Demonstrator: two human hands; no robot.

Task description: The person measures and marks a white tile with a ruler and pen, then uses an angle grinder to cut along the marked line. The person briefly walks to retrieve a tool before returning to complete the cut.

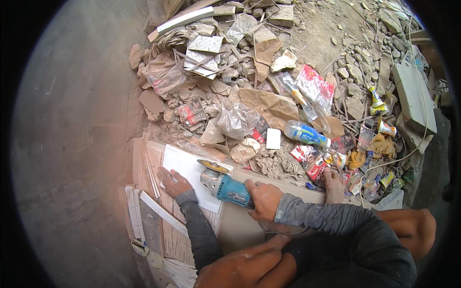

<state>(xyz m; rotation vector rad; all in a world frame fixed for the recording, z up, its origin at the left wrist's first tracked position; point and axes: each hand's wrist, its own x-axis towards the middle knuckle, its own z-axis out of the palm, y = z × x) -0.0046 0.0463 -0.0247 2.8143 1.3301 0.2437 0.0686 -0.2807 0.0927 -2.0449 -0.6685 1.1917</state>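
In my right hand (265,200) is a teal angle grinder (233,190), my fingers wrapped round its body. Its yellow-rimmed disc (214,166) stands at the far right edge of a white tile (185,162); whether the disc touches the tile I cannot tell. My left hand (175,183) rests on the tile's left side, with its fingers apart. Beneath the tile is a worn light-brown board (180,242). A dark cord (293,234) shows below the grinder, near my legs.
Narrow white strips (164,212) lie left of my left forearm. Beyond the tile spreads rubble with a plastic bottle (307,133), wrappers and a clear bag (235,119). My bare foot (334,186) is at the right; a concrete block (414,98) lies farther off.
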